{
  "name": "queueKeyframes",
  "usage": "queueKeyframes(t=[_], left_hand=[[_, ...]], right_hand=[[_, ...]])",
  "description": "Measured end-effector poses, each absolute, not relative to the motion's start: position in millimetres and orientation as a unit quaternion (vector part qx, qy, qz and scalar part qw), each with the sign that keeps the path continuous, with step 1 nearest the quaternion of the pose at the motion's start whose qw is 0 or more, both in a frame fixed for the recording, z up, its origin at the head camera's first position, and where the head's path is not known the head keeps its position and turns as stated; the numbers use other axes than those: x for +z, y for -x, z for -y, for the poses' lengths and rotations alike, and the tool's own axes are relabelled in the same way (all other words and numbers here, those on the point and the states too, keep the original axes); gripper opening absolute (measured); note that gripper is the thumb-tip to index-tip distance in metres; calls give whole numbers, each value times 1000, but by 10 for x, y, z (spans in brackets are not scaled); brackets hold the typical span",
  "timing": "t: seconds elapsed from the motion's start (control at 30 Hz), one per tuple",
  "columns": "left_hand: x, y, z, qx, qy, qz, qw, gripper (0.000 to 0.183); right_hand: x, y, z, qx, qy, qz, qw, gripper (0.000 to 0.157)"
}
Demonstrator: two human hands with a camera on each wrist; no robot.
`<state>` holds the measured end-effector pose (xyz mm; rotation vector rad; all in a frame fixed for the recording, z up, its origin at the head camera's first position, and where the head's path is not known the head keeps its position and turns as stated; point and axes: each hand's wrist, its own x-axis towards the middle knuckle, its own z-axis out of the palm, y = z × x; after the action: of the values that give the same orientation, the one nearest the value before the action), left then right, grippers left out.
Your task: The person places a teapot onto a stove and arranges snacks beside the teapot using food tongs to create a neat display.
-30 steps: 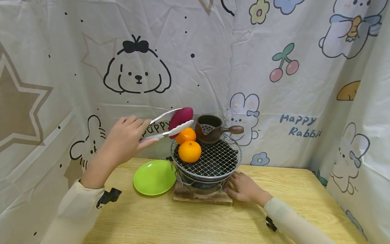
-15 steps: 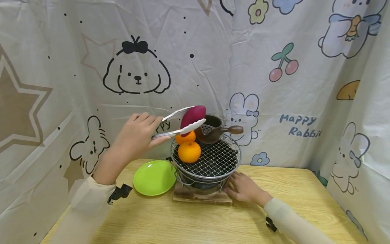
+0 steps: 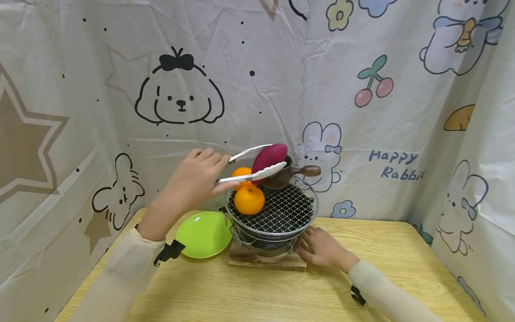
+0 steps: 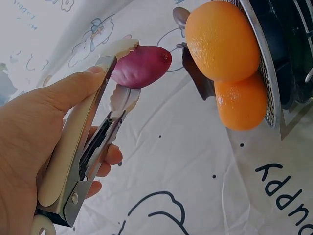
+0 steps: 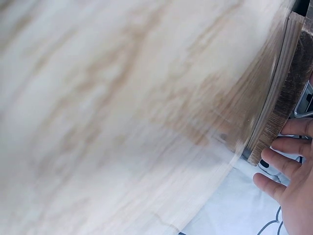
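Observation:
My left hand grips metal tongs with pale scalloped tips. Between those tips is a purple-red sweet potato, held in front of the brown side-handled teapot and partly covering it in the head view. Two oranges sit below and left of it on a round wire grill: the front orange is in full view, the rear orange partly behind the tongs. My right hand rests by the grill's base, its extended fingers touching the edge of the wooden board.
A green plate lies on the wooden table left of the grill. The board carries the grill. A patterned cloth hangs behind and at both sides.
My left hand has moved right with the tongs and sweet potato, from above the rear orange to in front of the teapot. The right hand has stayed put.

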<state>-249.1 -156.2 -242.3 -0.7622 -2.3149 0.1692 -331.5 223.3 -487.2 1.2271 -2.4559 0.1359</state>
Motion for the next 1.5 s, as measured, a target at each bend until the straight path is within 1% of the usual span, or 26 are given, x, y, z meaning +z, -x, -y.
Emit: queueKeyframes(t=[0.23,0.47,0.83,1.1,1.27,1.5], left_hand=[[-2387,2499,1487,75,303,892,328,65],[-2354,2501,1422,94,311,886,332,64],[-2325,2455,1271,116,318,895,290,65],[-2353,2464,1214,125,328,889,295,64],[-2355,2465,1177,128,330,892,282,64],[-2374,2468,1129,143,332,889,280,63]], right_hand=[[-4834,3329,-2225,46,-437,874,205,40],[-4806,3324,-2233,44,-432,879,197,43],[-4846,3323,-2235,44,-435,878,196,45],[-4839,3279,-2223,47,-429,883,185,50],[-4841,3276,-2221,44,-426,885,184,48],[-4858,3289,-2222,38,-428,884,185,47]])
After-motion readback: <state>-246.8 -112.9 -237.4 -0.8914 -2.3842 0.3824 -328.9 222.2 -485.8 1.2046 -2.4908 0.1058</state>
